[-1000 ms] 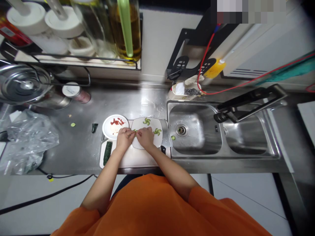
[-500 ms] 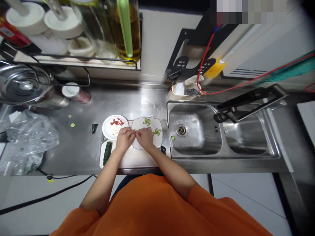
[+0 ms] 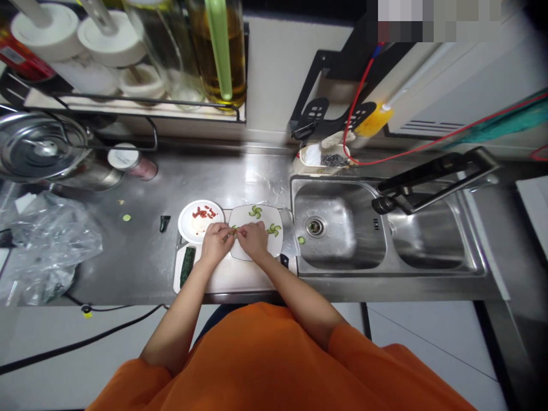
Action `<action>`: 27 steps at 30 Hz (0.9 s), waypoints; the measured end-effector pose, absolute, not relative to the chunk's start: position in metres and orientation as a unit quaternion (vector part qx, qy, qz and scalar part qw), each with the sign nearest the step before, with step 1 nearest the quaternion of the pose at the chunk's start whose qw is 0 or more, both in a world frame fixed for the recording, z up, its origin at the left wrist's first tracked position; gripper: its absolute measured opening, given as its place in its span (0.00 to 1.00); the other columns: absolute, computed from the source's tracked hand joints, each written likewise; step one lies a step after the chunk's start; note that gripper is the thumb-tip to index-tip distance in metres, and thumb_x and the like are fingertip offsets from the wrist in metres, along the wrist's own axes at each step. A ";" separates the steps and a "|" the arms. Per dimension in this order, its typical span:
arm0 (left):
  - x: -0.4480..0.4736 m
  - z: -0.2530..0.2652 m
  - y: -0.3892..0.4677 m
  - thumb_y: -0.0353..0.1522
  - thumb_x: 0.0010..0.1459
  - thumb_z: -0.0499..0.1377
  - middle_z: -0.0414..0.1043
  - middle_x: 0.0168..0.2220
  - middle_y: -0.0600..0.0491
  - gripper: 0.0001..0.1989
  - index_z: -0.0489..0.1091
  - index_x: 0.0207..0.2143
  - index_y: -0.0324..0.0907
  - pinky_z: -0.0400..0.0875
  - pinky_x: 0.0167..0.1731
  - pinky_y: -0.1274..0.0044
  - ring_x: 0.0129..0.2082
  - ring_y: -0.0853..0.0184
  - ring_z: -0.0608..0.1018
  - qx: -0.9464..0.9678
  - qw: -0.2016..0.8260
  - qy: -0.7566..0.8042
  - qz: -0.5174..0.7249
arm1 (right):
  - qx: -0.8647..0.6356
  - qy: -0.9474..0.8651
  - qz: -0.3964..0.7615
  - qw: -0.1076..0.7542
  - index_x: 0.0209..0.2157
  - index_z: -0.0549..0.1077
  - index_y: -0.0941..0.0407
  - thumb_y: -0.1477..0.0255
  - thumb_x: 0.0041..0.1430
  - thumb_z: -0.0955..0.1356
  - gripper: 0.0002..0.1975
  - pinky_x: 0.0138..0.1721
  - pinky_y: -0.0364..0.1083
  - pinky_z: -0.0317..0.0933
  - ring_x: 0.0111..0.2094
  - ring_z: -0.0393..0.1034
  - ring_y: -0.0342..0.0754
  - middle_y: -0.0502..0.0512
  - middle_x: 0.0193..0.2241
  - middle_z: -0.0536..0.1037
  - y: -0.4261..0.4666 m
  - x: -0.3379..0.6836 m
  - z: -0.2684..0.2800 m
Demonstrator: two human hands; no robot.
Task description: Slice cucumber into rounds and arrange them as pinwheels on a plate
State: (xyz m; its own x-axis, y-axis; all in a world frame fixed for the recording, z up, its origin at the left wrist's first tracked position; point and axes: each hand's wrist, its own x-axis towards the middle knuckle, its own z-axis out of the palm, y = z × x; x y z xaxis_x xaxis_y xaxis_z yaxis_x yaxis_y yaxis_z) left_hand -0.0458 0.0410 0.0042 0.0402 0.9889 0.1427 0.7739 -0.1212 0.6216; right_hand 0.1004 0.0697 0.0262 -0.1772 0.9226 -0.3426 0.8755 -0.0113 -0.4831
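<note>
My left hand [image 3: 217,242] and my right hand [image 3: 254,241] meet over the left part of a white squarish plate [image 3: 256,251], fingers pinched. A bit of green cucumber [image 3: 233,228] shows at the fingertips; what each pinch holds is too small to make out. Thin cucumber slices lie in a pinwheel [image 3: 256,212] at the plate's far side. Another cucumber pinwheel [image 3: 273,229] is at its right, just beyond my right hand. Touching on the left, a round white plate [image 3: 183,224] bears small red pieces [image 3: 204,212]. Both plates rest on a white cutting board [image 3: 244,274].
A length of cucumber [image 3: 187,266] lies on the board's left end. Right of the squarish plate is a knife [image 3: 291,231], its blade beside the sink [image 3: 342,228]. A cucumber end [image 3: 164,223] and plastic bags [image 3: 51,240] are on the left counter. Above hangs a seasoning rack [image 3: 141,105].
Both hands keep their place over the plate; only tiny finger shifts show. Plates, cucumber and red pieces look the same.
</note>
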 end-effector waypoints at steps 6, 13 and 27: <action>-0.046 0.005 0.040 0.31 0.53 0.57 0.71 0.35 0.50 0.09 0.77 0.36 0.45 0.67 0.43 0.69 0.39 0.62 0.70 0.686 0.202 0.643 0.273 | -0.640 -0.705 0.305 0.012 0.34 0.77 0.51 0.66 0.61 0.62 0.13 0.36 0.46 0.49 0.43 0.59 0.52 0.54 0.35 0.76 0.071 0.110 0.030; -0.047 0.005 0.039 0.31 0.53 0.57 0.71 0.36 0.50 0.09 0.77 0.36 0.46 0.67 0.44 0.69 0.39 0.62 0.71 0.684 0.196 0.646 0.277 | -0.665 -0.684 0.299 0.032 0.34 0.78 0.51 0.67 0.60 0.62 0.12 0.36 0.47 0.49 0.44 0.58 0.54 0.55 0.34 0.76 0.071 0.123 0.034; -0.042 0.012 0.028 0.31 0.55 0.58 0.70 0.35 0.50 0.08 0.76 0.36 0.46 0.67 0.43 0.69 0.40 0.63 0.71 0.665 0.177 0.660 0.301 | -0.632 -0.740 0.229 0.013 0.36 0.77 0.53 0.64 0.63 0.61 0.15 0.38 0.50 0.49 0.46 0.54 0.55 0.59 0.37 0.75 0.067 0.131 0.028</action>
State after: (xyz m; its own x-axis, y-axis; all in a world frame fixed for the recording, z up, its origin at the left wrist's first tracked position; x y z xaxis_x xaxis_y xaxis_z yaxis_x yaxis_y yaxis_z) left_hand -0.0423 0.0280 0.0117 -0.0531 0.9846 0.1665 0.7707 -0.0656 0.6339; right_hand 0.1315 0.0667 0.0283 -0.2001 0.9417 -0.2706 0.9295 0.0951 -0.3563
